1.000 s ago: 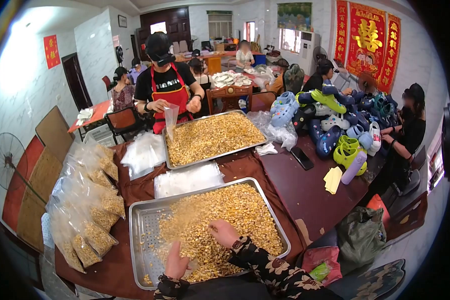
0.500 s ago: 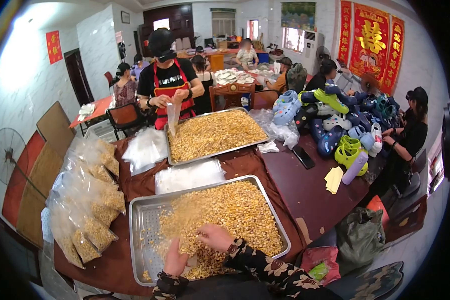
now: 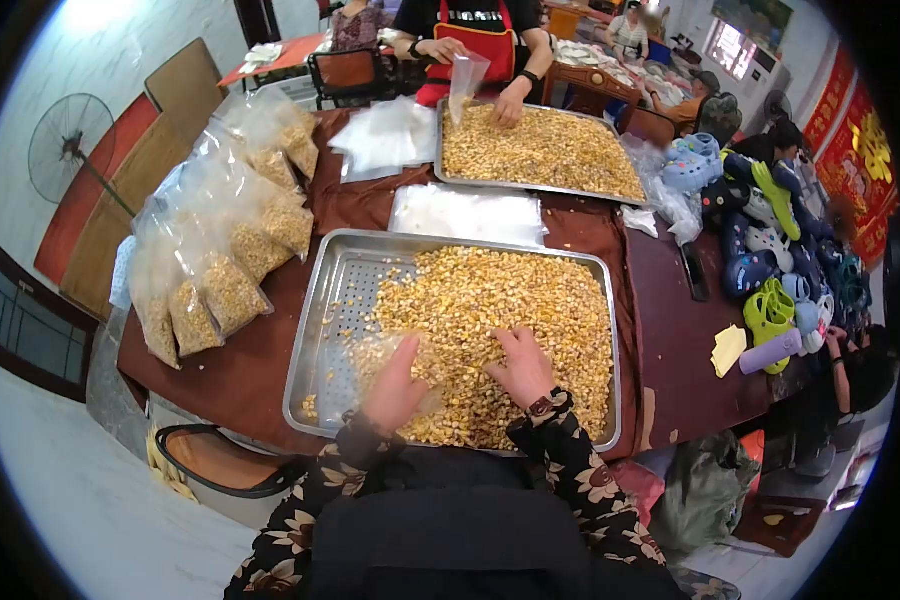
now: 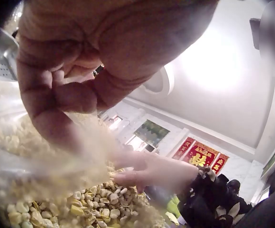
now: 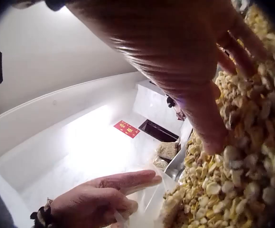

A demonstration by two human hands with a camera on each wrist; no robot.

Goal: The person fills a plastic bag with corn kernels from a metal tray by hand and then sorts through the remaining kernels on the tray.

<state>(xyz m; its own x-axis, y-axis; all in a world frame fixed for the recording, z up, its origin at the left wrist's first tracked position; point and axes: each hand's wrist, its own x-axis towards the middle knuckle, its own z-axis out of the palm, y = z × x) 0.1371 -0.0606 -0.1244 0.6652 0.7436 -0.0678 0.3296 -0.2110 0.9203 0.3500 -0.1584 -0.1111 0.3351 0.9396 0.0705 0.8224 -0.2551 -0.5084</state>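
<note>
The left hand [image 3: 395, 385] grips a clear plastic bag [image 3: 370, 358] with kernels in it, at the left part of the near metal tray [image 3: 303, 330]. In the left wrist view that hand [image 4: 80, 61] has its fingers curled round the bag's film. To its right, the right hand [image 3: 523, 370] rests its fingertips on the heap of yellow kernels [image 3: 560, 310]. The right wrist view shows this hand [image 5: 189, 61] with fingers spread and slightly bent, tips in the kernels, and the left hand [image 5: 92, 202] holding the bag beside it.
Filled bags [image 3: 215, 290] stand on the brown cloth at the left. Flat empty bags [image 3: 468, 212] lie behind the near tray. A person at a second kernel tray [image 3: 540, 150] holds a bag. Clogs [image 3: 770, 310], a phone [image 3: 694, 272] and a purple bottle [image 3: 770, 352] are at the right.
The head view has tilted down and turned. The right hand has moved away from the left, its fingers now spread on the kernels. The person opposite has lowered one hand into their tray.
</note>
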